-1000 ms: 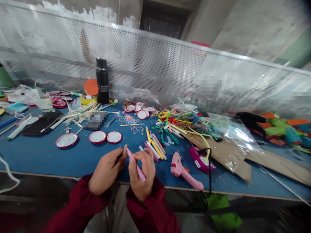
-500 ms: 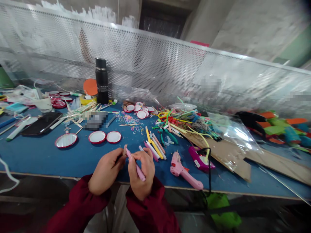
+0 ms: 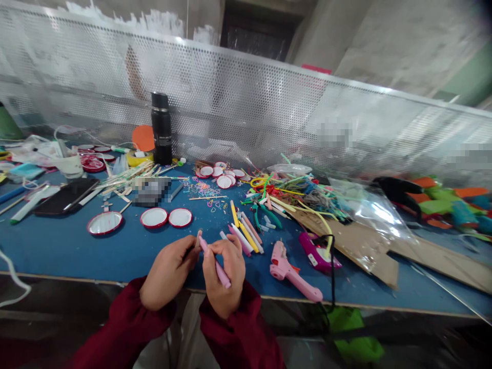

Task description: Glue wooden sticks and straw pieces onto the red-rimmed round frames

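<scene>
My right hand (image 3: pixel 225 274) grips a pink marker pen (image 3: pixel 220 270) like a pencil, its upper end tilted toward my left hand. My left hand (image 3: pixel 172 269) is closed, with thumb and fingers pinched by the pen's tip. Whatever small thing it pinches is mostly hidden by the fingers. Just beyond my right hand lie several markers in white, yellow and pink, among them a yellow marker (image 3: pixel 249 237). Left of these, two red-rimmed round lids (image 3: pixel 154 218) lie side by side, with a third round red-rimmed piece (image 3: pixel 104 223) farther left.
A pink glue gun (image 3: pixel 294 277) and a purple device (image 3: pixel 318 253) lie at the right near the table edge. Green-handled pliers (image 3: pixel 269 218), tangled pipe cleaners (image 3: pixel 303 189) and cardboard (image 3: pixel 357 246) sit behind. A black bottle (image 3: pixel 161 130) stands by the perforated metal screen (image 3: pixel 246 102). A phone (image 3: pixel 67 196) lies left.
Almost nothing differs. Both hands keep their place and hold; the whole view has shifted only very slightly.
</scene>
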`<control>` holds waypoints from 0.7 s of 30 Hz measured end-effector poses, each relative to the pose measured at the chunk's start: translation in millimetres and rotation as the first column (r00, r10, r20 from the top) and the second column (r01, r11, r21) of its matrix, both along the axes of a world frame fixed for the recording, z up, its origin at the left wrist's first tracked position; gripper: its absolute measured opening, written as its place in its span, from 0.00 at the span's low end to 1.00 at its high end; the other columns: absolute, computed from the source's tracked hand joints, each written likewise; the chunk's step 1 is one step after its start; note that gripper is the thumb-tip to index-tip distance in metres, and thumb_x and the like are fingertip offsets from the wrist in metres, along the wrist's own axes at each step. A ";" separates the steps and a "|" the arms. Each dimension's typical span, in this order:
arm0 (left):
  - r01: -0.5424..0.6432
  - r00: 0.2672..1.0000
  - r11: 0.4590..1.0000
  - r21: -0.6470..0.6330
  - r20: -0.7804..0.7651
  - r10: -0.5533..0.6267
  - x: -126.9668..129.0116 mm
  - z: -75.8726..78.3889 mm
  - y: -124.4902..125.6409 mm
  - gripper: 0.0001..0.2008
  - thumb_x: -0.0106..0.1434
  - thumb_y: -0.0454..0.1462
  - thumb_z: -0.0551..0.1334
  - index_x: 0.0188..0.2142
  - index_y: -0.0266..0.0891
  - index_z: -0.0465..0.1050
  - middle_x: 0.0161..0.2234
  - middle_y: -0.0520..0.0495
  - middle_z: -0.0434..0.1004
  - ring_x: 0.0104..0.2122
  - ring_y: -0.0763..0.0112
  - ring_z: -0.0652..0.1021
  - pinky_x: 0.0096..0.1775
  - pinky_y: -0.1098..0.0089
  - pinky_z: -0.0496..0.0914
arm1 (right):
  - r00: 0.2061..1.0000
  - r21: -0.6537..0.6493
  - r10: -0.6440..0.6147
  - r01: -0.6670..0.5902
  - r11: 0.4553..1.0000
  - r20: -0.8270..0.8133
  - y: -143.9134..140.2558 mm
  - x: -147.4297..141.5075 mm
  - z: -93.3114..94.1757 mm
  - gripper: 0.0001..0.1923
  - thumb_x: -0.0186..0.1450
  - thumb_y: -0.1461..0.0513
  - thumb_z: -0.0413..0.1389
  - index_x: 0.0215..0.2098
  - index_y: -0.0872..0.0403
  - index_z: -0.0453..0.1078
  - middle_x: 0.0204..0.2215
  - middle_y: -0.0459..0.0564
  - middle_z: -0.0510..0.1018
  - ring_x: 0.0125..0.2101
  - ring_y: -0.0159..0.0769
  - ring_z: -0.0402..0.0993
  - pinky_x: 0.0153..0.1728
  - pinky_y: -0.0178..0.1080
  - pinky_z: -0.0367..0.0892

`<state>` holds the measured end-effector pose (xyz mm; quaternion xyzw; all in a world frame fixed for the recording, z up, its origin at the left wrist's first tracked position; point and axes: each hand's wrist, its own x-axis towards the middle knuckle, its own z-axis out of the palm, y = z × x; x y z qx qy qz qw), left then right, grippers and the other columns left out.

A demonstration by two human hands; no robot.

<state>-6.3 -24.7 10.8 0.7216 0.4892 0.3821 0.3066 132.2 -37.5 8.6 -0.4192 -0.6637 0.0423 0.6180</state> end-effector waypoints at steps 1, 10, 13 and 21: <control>0.001 1.000 1.000 0.000 0.004 -0.001 0.1 0.0 0.1 0.14 0.71 0.43 0.51 0.31 0.41 0.63 0.27 0.55 0.65 0.28 0.73 0.64 0.31 0.72 0.58 | 1.000 -0.004 0.000 0.000 1.000 0.003 0.0 0.1 -0.1 0.05 0.66 0.67 0.52 0.32 0.52 0.66 0.28 0.42 0.76 0.31 0.30 0.72 0.57 0.49 0.60; -0.010 1.000 1.000 -0.003 -0.017 0.010 0.2 -0.7 -1.2 0.15 0.71 0.45 0.51 0.30 0.41 0.62 0.27 0.54 0.65 0.28 0.72 0.64 0.31 0.72 0.57 | 1.000 0.001 -0.010 0.010 1.000 0.003 0.1 -0.5 0.3 0.06 0.66 0.67 0.52 0.31 0.52 0.65 0.26 0.42 0.74 0.30 0.31 0.72 0.56 0.50 0.61; -0.008 1.000 1.000 -0.005 -0.009 0.008 0.5 -0.7 -0.4 0.15 0.71 0.45 0.51 0.30 0.41 0.63 0.27 0.54 0.65 0.28 0.72 0.64 0.30 0.72 0.58 | 1.000 0.016 -0.023 0.023 1.000 -0.002 0.5 -0.5 1.2 0.06 0.67 0.67 0.52 0.32 0.52 0.65 0.27 0.41 0.74 0.30 0.30 0.72 0.56 0.49 0.61; 0.005 0.999 1.000 -0.008 -0.033 -0.006 0.5 -0.5 -0.3 0.14 0.71 0.44 0.51 0.33 0.41 0.67 0.30 0.52 0.71 0.30 0.70 0.68 0.33 0.71 0.59 | 0.999 0.059 -0.039 0.040 0.997 -0.012 0.5 -0.6 2.7 0.06 0.67 0.67 0.51 0.34 0.51 0.66 0.28 0.41 0.74 0.31 0.30 0.73 0.54 0.46 0.63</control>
